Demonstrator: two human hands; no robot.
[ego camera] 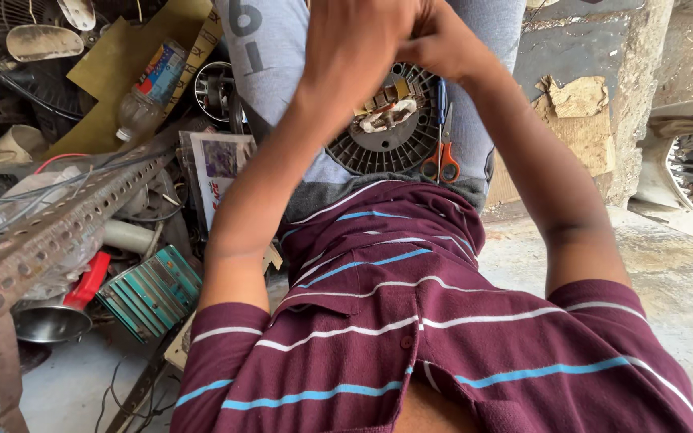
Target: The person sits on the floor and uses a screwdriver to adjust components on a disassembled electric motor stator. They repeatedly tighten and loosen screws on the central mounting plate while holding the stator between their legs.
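Here both hands meet, grips unclear, just above the round motor.

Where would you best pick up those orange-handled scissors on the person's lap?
Take the scissors by the orange finger loops, coming from the near side. The loops point toward the person and lie bare, while the blade tips run up under the hands beside the round fan motor.

motor: 1 | scissors: 1 | plastic bottle: 1 | hands: 2
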